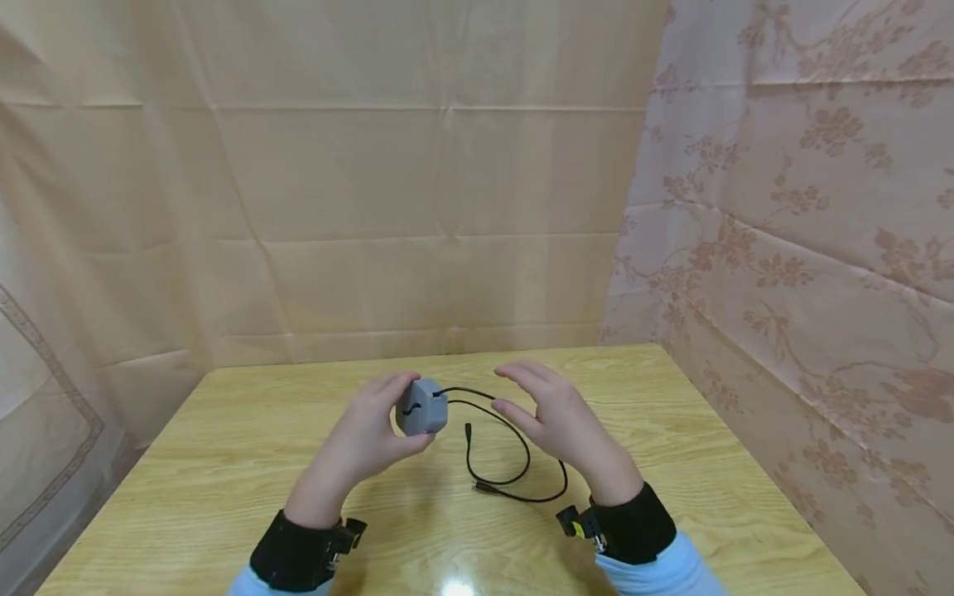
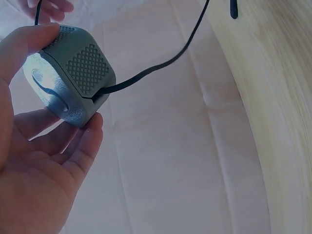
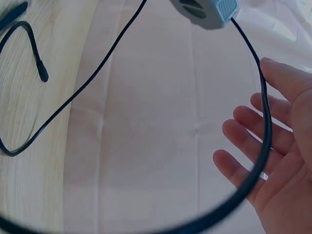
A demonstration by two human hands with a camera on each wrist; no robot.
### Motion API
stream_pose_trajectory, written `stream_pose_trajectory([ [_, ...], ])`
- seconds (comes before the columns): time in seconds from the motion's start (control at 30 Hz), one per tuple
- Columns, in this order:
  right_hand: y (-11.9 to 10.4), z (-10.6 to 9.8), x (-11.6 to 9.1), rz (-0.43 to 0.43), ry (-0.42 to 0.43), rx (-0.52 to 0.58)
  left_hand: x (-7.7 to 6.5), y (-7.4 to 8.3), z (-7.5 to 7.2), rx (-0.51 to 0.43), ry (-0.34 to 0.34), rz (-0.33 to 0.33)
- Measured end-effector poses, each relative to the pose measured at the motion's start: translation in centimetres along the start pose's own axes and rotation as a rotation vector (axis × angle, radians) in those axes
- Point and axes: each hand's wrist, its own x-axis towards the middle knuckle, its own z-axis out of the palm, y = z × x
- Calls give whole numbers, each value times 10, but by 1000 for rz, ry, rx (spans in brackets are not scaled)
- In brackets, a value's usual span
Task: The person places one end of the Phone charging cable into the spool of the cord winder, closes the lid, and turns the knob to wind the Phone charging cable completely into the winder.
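Above the table, my left hand (image 1: 365,434) grips a small grey cable winder (image 1: 423,407) between thumb and fingers. In the left wrist view the winder (image 2: 87,70) shows a diamond-textured side and a curved groove on its face. A black cable (image 1: 527,447) comes out of it in two strands that loop to the right and down. My right hand (image 1: 557,418) is beside those strands with spread, slightly bent fingers. In the right wrist view the cable (image 3: 265,117) passes by the thumb tip and across the fingers, which do not close round it.
The cable's slim plug end (image 1: 468,430) and thicker plug end (image 1: 488,487) lie over the wooden table (image 1: 224,463) in front of me. Behind the table hangs a beige curtain (image 1: 358,182), and to the right a floral cloth (image 1: 805,248).
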Motion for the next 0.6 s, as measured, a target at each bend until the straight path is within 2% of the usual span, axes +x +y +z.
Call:
stream_pose_trajectory([
  [0.13,-5,1,0,-46,13,-30,0,4,6,8,0,45],
  [0.37,-10,6,2,-209,49,-85,0,14,12,13,-21,109],
  [0.6,-12,7,0,-198,33,-58,-2,16,16,28,-11,164],
])
